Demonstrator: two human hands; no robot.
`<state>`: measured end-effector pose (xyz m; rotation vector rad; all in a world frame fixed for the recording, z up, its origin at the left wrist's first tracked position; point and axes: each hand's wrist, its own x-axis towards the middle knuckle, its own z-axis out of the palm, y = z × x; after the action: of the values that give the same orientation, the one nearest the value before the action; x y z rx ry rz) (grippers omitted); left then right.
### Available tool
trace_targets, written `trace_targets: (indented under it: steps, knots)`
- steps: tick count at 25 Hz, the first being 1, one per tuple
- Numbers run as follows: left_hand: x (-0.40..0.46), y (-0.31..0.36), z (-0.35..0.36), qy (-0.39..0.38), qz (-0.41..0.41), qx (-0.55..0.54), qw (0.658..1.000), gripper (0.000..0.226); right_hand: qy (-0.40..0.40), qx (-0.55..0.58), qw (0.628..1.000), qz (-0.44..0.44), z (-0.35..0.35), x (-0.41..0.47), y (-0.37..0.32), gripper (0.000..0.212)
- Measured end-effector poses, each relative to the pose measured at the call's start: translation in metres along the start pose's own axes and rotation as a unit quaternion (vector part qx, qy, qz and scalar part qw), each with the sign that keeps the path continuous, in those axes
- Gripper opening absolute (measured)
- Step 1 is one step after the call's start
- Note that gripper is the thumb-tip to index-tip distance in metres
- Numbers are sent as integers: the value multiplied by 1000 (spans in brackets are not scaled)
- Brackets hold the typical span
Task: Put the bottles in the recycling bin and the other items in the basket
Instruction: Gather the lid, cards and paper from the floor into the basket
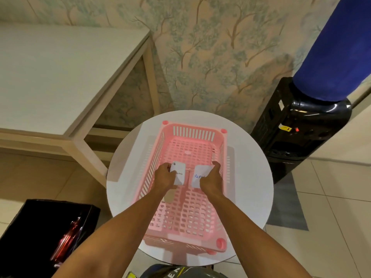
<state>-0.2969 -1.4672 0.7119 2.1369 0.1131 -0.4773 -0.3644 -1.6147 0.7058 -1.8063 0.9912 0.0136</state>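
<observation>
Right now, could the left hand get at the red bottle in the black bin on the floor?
Probably not straight away. The left hand holds a white packet over the pink basket; the red bottle lies low in the black bin, uncovered, so reaching it means stooping.

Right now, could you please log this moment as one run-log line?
left hand: holds white packet | right hand: holds white card | both over pink basket | bottle in black bin
</observation>
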Motion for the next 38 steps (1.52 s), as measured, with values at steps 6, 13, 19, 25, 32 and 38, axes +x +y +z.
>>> trace_targets:
  steps: [6,13,19,25,32,38]
  knots:
    - [7,-5,10,-19,1,27,999,34,-17,-24,1000,6,8,8,6,39]
    - [6,-13,20,-32,6,50,998,33,-51,-50,997,29,11,8,18,54]
    - [-1,-15,25,-14,21,51,998,57,-2,-122,992,32,19,-14,10,63]
    - [-21,-19,13,-16,68,59,996,58,18,-147,989,-8,25,-42,-2,75]
    - [-50,-33,-16,-27,145,47,988,47,-17,-88,994,-69,51,-88,-11,75]
    - [-79,-63,-58,7,242,-35,970,43,-21,-66,991,-119,74,-133,-12,75]
